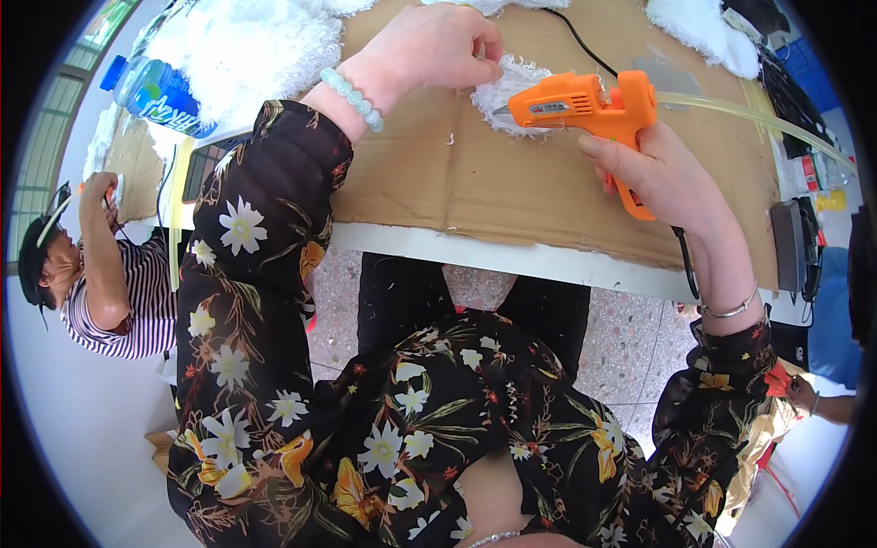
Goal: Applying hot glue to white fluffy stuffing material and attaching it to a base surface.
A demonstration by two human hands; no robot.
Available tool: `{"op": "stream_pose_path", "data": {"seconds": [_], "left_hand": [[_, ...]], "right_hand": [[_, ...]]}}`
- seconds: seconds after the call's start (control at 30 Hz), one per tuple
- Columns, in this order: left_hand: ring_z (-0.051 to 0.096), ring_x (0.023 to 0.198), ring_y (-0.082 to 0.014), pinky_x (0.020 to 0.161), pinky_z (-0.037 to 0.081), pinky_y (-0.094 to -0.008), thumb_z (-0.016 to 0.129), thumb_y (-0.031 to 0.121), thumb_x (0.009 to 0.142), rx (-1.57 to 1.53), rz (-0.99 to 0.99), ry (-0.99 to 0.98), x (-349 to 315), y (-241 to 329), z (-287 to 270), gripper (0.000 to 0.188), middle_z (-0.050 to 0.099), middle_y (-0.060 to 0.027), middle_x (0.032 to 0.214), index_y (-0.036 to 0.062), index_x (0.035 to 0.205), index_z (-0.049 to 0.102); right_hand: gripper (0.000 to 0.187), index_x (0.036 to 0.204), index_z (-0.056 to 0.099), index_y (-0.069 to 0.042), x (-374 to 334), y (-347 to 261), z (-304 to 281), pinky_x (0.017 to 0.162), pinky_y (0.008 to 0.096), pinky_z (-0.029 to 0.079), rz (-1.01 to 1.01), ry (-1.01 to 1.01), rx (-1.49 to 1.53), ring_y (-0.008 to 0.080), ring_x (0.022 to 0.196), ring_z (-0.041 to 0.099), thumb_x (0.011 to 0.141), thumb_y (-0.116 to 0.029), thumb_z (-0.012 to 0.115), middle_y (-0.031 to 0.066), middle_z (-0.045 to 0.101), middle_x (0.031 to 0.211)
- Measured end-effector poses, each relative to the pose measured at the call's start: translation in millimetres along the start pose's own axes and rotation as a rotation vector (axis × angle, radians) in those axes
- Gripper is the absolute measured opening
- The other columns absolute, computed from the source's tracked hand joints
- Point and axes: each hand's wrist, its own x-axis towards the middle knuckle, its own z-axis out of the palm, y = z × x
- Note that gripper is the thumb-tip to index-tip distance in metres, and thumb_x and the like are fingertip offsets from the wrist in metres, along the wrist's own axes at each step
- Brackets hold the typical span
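My right hand (pixel 653 169) grips an orange hot glue gun (pixel 580 102), its nozzle pointing left over a small white fluffy piece (pixel 501 89) on the cardboard. A long translucent glue stick (pixel 731 108) runs out of the gun's back end. At the upper left edge of the fluffy piece, my left hand (pixel 434 50) is closed with the fingertips pinched together. Whatever lies between those fingertips is too small or hidden to make out. The gun covers the right part of the fluffy piece.
Brown cardboard (pixel 411 187) covers the table. White fluffy material (pixel 247 55) lies heaped at the far left beside a blue-capped bottle (pixel 155 96); more (pixel 703 36) sits far right. A black cord (pixel 585 41) crosses the back. Another person (pixel 100 265) works at the left.
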Motion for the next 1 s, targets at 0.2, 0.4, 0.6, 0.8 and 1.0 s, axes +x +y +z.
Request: {"op": "stream_pose_path", "data": {"seconds": [0.2,0.4,0.6,0.8,1.0], "left_hand": [[0.064,0.071,-0.0263,0.065,0.05,-0.0354,0.059,0.021,0.081,-0.001,-0.112,0.009,2.9,8.7,-11.9,0.019,0.065,-0.0137,0.072,0.0042,0.079,0.069],[0.061,0.074,-0.0139,0.069,0.047,-0.0273,0.067,0.015,0.08,-0.411,-0.283,0.359,-26.6,-18.8,-5.1,0.016,0.065,-0.0069,0.078,0.0022,0.088,0.067],[0.06,0.076,-0.0113,0.074,0.046,-0.0244,0.069,0.012,0.079,-0.211,-0.22,0.338,-66.2,8.2,3.3,0.012,0.065,-0.0031,0.079,0.0017,0.083,0.064],[0.06,0.085,-0.0296,0.074,0.048,-0.0374,0.062,0.003,0.074,-0.173,0.007,0.278,-74.7,25.1,17.2,0.014,0.065,-0.009,0.082,0.0052,0.087,0.059],[0.061,0.081,-0.0302,0.077,0.048,-0.0384,0.059,0.0,0.072,-0.137,0.07,0.221,-71.6,27.3,18.8,0.018,0.065,-0.0081,0.081,0.0047,0.09,0.057]], "right_hand": [[0.031,0.096,0.051,-0.004,1.3,2.6,-2.9,0.057,0.0249,0.041,0.03,-0.033,-0.009,0.0094,0.061,0.052,0.089,-0.033,0.058,0.0,0.051,0.068],[0.032,0.085,0.053,-0.004,-1.1,-2.3,0.6,0.059,0.0259,0.041,-0.001,0.025,0.033,0.0098,0.061,0.052,0.088,-0.035,0.059,0.0001,0.051,0.067],[0.038,0.08,0.054,-0.004,0.1,-4.5,-0.1,0.062,0.0259,0.04,-0.011,0.038,-0.013,0.0096,0.065,0.051,0.087,-0.042,0.058,0.0003,0.052,0.069],[0.04,0.079,0.054,-0.005,3.5,1.3,1.1,0.062,0.0255,0.039,-0.039,0.05,0.0,0.0094,0.067,0.049,0.086,-0.044,0.059,-0.0002,0.052,0.069],[0.042,0.08,0.055,-0.005,9.0,1.0,2.1,0.062,0.0254,0.039,-0.05,0.049,-0.036,0.0093,0.067,0.048,0.086,-0.046,0.06,0.0,0.052,0.07]]}}
